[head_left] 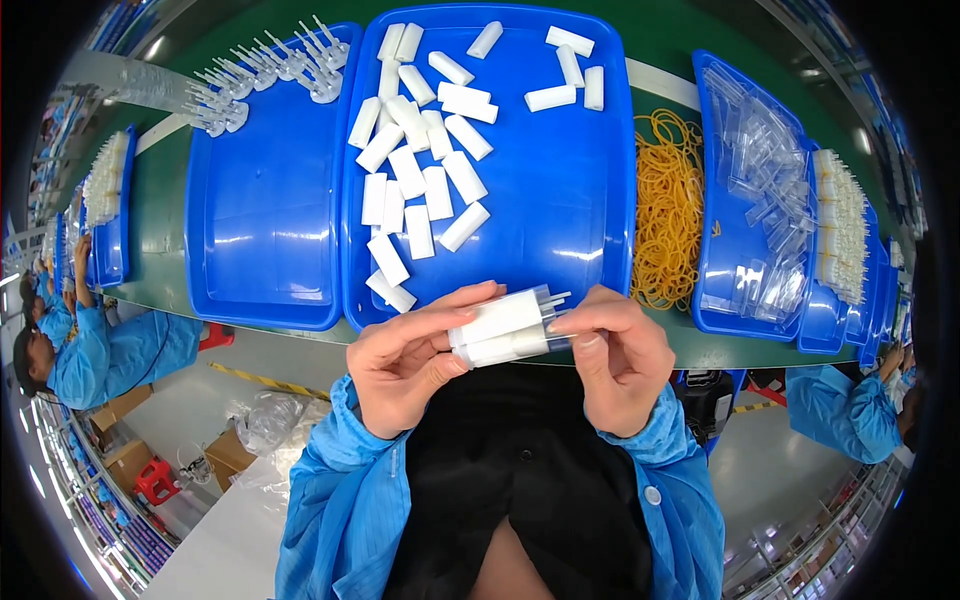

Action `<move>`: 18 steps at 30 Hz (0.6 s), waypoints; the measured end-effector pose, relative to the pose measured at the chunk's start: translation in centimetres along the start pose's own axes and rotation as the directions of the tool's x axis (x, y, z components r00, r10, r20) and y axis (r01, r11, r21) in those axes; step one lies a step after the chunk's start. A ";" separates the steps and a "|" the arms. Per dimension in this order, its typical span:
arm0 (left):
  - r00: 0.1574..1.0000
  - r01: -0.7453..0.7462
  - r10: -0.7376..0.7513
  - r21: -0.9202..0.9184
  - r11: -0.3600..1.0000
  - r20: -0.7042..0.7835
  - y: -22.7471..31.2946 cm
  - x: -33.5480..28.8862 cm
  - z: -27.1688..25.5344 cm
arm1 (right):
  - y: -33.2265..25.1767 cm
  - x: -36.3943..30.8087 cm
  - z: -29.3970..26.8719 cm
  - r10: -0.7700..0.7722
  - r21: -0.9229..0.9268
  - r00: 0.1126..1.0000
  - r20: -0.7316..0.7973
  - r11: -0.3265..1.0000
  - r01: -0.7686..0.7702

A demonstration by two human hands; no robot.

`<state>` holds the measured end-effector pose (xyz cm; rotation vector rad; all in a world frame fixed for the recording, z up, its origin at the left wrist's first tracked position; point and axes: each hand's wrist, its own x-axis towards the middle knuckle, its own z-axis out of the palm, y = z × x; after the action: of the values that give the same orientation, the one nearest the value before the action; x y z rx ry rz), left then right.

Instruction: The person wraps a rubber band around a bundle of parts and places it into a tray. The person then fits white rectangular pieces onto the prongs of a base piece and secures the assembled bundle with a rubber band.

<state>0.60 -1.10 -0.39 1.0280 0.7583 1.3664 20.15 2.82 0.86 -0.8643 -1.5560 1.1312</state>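
Above the near edge of the blue tray, my left hand (pixel 410 352) is closed round one end of a bundle of white blocks with clear plastic about them (pixel 505 325). Thin white rods (pixel 558 299) stick out of the bundle's right end. At that end my right hand (pixel 625 350) has its thumb and forefinger pinched together. A thin line runs from the bundle to these fingertips, too fine for me to name. Beyond my hands, many loose white blocks (pixel 407 172) lie in the large blue tray (pixel 540 200), mostly on its left side.
A blue tray (pixel 265 220) on the left bears clear pieces with upright stems (pixel 265 65). Yellow rubber bands (pixel 668 210) fill a strip right of the middle tray. Further right, a blue tray (pixel 725 255) holds clear plastic pieces (pixel 765 150). People in blue sleeves work at both sides.
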 end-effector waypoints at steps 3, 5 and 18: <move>0.999 0.029 -0.027 0.098 0.995 -0.018 0.5 0.1 0.3 | -0.3 0.2 0.2 -0.030 -0.029 0.999 -0.016 0.999 0.029; 0.999 0.043 -0.039 0.190 0.981 -0.025 0.7 0.2 0.1 | -0.4 0.6 -0.3 -0.050 -0.063 0.999 0.018 0.997 0.051; 0.997 0.038 -0.030 0.106 0.994 -0.069 0.5 -0.2 -0.4 | 0.0 0.1 -2.0 0.264 0.274 0.960 0.094 0.920 -0.280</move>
<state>0.05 -1.29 -0.12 1.0519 0.9032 1.3483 22.09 3.40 1.08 -0.8758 -1.2976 1.5499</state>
